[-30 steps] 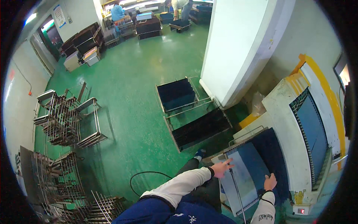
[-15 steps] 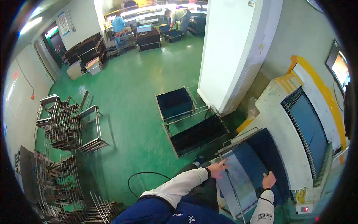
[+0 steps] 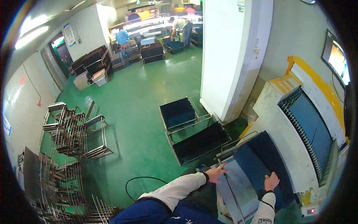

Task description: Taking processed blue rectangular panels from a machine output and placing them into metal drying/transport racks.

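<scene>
Metal racks (image 3: 72, 130) lead us off, bunched on the green floor (image 3: 145, 138) well left of the white pillar (image 3: 223, 56). Just before the pillar, here's a frame with dark panels (image 3: 201, 143). Now, nearer the wearer than the pillar: the left hand (image 3: 216, 174), open, fingers spread by a metal rod (image 3: 232, 190); then a pale sheet (image 3: 238, 175) and a dark blue sheet (image 3: 250, 164); the right hand (image 3: 272, 182) curls at the blue one, grip impossible to call! Right of the pillar, a pale machine (image 3: 274, 108) with a blue panel (image 3: 311, 119).
</scene>
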### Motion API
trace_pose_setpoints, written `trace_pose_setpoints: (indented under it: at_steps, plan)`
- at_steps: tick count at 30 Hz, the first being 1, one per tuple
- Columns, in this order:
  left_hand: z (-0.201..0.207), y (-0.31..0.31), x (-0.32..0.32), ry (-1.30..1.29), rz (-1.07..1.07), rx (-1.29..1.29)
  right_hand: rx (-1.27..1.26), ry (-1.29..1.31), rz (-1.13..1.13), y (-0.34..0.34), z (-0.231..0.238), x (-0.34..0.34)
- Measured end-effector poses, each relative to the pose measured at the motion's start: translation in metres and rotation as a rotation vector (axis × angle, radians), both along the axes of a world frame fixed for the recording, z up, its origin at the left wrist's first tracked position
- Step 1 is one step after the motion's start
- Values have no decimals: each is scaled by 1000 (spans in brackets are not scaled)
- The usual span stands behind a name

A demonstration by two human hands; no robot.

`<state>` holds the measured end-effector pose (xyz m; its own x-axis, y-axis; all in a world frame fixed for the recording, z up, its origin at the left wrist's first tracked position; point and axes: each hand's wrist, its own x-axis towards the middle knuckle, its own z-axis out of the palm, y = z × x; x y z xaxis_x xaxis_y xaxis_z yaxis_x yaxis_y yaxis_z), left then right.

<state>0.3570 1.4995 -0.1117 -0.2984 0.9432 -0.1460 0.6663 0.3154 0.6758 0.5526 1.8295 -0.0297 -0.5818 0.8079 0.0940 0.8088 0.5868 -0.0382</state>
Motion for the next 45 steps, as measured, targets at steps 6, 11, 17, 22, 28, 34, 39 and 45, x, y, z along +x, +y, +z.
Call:
trace_pose_setpoints:
  at_steps: [6, 11, 17, 22, 28, 34, 39, 45]
  plan:
    - [-9, 2, -2, 73, -14, -5, 63, 40, 27, -1, -4, 0]
    - [-9, 6, -2, 41, -25, -39, 66, 62, 13, -1, -4, 1]
    - [-36, 2, -5, 130, -18, 111, 81, 82, 36, -7, -5, -4]
    - [-23, 13, -6, 40, -43, 59, 107, 117, 24, -6, -7, 8]
    - [-44, 9, -12, 37, -33, 73, 39, 79, 14, -8, -9, -1]
    - [-44, 8, -12, 90, -27, 99, 48, 121, 6, 0, -21, 2]
    - [-35, 0, -7, -49, -46, 112, 51, 79, -7, 5, -17, 1]
    - [-11, 4, -3, -110, -45, 25, 100, 117, 3, 15, -32, 7]
